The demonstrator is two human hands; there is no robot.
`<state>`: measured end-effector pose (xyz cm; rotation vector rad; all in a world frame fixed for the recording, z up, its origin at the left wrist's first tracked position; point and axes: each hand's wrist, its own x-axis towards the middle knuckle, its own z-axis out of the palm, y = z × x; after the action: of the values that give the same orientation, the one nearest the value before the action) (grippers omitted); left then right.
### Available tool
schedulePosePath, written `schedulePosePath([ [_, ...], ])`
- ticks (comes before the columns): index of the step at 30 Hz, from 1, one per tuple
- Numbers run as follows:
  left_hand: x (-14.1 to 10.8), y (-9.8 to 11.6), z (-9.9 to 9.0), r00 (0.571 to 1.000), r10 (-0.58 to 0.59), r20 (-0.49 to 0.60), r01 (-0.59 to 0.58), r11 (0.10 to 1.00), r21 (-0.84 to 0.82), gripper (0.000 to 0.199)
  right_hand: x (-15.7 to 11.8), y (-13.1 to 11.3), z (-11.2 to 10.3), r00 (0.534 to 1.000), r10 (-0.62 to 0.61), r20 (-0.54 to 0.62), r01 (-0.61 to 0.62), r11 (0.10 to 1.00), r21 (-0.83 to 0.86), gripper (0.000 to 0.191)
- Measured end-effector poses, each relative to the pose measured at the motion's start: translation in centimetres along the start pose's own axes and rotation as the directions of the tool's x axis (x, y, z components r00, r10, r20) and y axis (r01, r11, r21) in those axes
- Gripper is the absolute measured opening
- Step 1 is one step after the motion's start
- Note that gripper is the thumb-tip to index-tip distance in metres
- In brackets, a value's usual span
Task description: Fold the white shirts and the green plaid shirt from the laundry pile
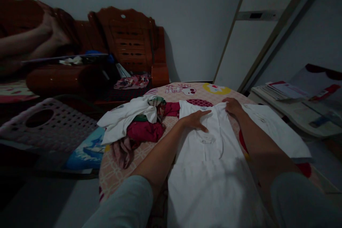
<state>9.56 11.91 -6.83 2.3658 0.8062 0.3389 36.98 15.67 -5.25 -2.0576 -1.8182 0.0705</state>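
A long white shirt [205,178] lies lengthwise on the patterned cloth [144,158] in front of me, its collar end away from me. My left hand [196,120] rests on the upper part of the shirt, thumb and index finger spread apart. At the far right shoulder edge, my right hand [233,106] has its fingers closed on the fabric. A small emblem or print shows on the shirt's chest, though I cannot read it. The right fingertips are partly hidden by the hand itself.
A heap of clothes, with a white garment [125,115] over a dark red one [145,131], lies to the left. Another white garment [275,128] lies flat at right. Beyond are a wooden chair [128,39], a woven chair [61,124], papers [283,89] and another person's legs [34,41].
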Motion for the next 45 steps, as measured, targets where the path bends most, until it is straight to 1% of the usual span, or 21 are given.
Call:
schedulePosePath([
  [3, -0.3, -0.9, -1.0, 0.991, 0.106, 0.086, -0.097, 0.991, -0.093, 0.112, 0.5, -0.3, -0.1, 0.992, 0.073, 0.103, -0.076, 0.997, 0.022, 0.037],
  [5, -0.3, -1.4, -1.3, 0.983, 0.143, 0.118, -0.126, 0.982, -0.138, 0.111, 0.5, -0.4, -0.3, 0.986, 0.099, 0.136, -0.103, 0.994, 0.025, 0.034],
  [8, -0.1, -1.9, -1.2, 0.979, 0.153, 0.138, -0.129, 0.977, -0.172, 0.108, 0.2, -0.4, -0.7, 0.971, 0.139, 0.195, -0.178, 0.964, 0.199, 0.032],
  [11, 0.0, -2.0, -1.1, 0.977, 0.163, 0.137, -0.135, 0.972, -0.193, 0.106, -0.4, -0.2, -1.1, 0.958, 0.154, 0.242, -0.242, 0.886, 0.396, 0.031],
  [14, 0.1, -2.1, -1.0, 0.977, 0.171, 0.13, -0.143, 0.969, -0.2, 0.105, -0.7, 0.1, -1.4, 0.951, 0.141, 0.274, -0.253, 0.865, 0.433, 0.03],
  [15, 0.2, -2.2, -1.0, 0.976, 0.174, 0.13, -0.146, 0.969, -0.199, 0.105, -0.7, 0.2, -1.5, 0.947, 0.131, 0.292, -0.25, 0.873, 0.419, 0.029],
  [17, 0.2, -2.3, -0.9, 0.975, 0.178, 0.13, -0.151, 0.97, -0.192, 0.104, -0.6, 0.3, -1.7, 0.94, 0.109, 0.323, -0.217, 0.922, 0.32, 0.028],
  [20, 0.3, -2.3, -0.9, 0.977, 0.169, 0.132, -0.144, 0.974, -0.174, 0.103, 0.2, 0.1, -1.8, 0.952, 0.042, 0.302, -0.056, 0.998, 0.037, 0.027],
  [22, 0.3, -2.2, -0.9, 0.978, 0.159, 0.139, -0.136, 0.977, -0.162, 0.101, 0.8, -0.3, -1.6, 0.966, -0.028, 0.258, 0.063, 0.99, -0.127, 0.026],
  [24, 0.2, -2.0, -1.0, 0.978, 0.151, 0.147, -0.128, 0.98, -0.154, 0.1, 1.3, -0.8, -1.1, 0.973, -0.071, 0.218, 0.125, 0.961, -0.246, 0.026],
  [27, 0.0, -1.8, -1.1, 0.978, 0.148, 0.144, -0.126, 0.98, -0.156, 0.1, 1.5, -1.4, 0.3, 0.98, -0.056, 0.193, 0.123, 0.928, -0.351, 0.028],
  [30, -0.1, -1.8, -1.2, 0.981, 0.149, 0.124, -0.125, 0.975, -0.184, 0.1, 1.4, -1.4, 1.6, 0.986, -0.017, 0.164, 0.071, 0.941, -0.33, 0.029],
  [33, -0.1, -2.0, -1.1, 0.988, 0.115, 0.102, -0.087, 0.965, -0.246, 0.098, 1.3, -0.7, 1.9, 0.993, 0.021, 0.118, 0.015, 0.955, -0.297, 0.031],
  [35, 0.0, -2.1, -1.0, 0.995, 0.063, 0.079, -0.039, 0.96, -0.276, 0.093, 1.3, 0.2, 1.5, 0.998, 0.063, 0.017, -0.058, 0.976, -0.211, 0.035],
  [37, 0.1, -2.0, -1.0, 0.999, 0.001, 0.044, 0.011, 0.961, -0.275, 0.086, 1.0, 1.1, 1.2, 0.985, 0.124, -0.124, -0.133, 0.989, -0.072, 0.038],
  [39, 0.2, -1.6, -0.8, 0.999, -0.046, 0.013, 0.048, 0.968, -0.247, 0.082, 0.2, 1.7, 1.3, 0.964, 0.158, -0.213, -0.139, 0.985, 0.101, 0.037],
  [40, 0.2, -1.4, -0.8, 0.998, -0.056, -0.004, 0.053, 0.972, -0.228, 0.081, -0.3, 1.8, 1.5, 0.962, 0.165, -0.216, -0.121, 0.971, 0.205, 0.035],
  [41, 0.2, -1.1, -0.7, 0.998, -0.056, -0.022, 0.05, 0.978, -0.202, 0.081, -0.8, 1.8, 1.8, 0.968, 0.167, -0.186, -0.102, 0.944, 0.315, 0.033],
  [43, 0.2, -0.6, -0.6, 0.997, -0.044, -0.068, 0.034, 0.989, -0.142, 0.076, -1.8, 1.4, 2.5, 0.974, 0.208, -0.085, -0.124, 0.811, 0.571, 0.027],
  [44, 0.2, -0.4, -0.6, 0.995, -0.04, -0.092, 0.03, 0.993, -0.114, 0.07, -2.2, 1.1, 2.7, 0.972, 0.232, -0.023, -0.16, 0.737, 0.657, 0.024],
  [45, 0.2, -0.3, -0.6, 0.992, -0.043, -0.116, 0.033, 0.996, -0.087, 0.063, -2.4, 0.8, 2.9, 0.966, 0.256, 0.031, -0.204, 0.686, 0.698, 0.022],
])
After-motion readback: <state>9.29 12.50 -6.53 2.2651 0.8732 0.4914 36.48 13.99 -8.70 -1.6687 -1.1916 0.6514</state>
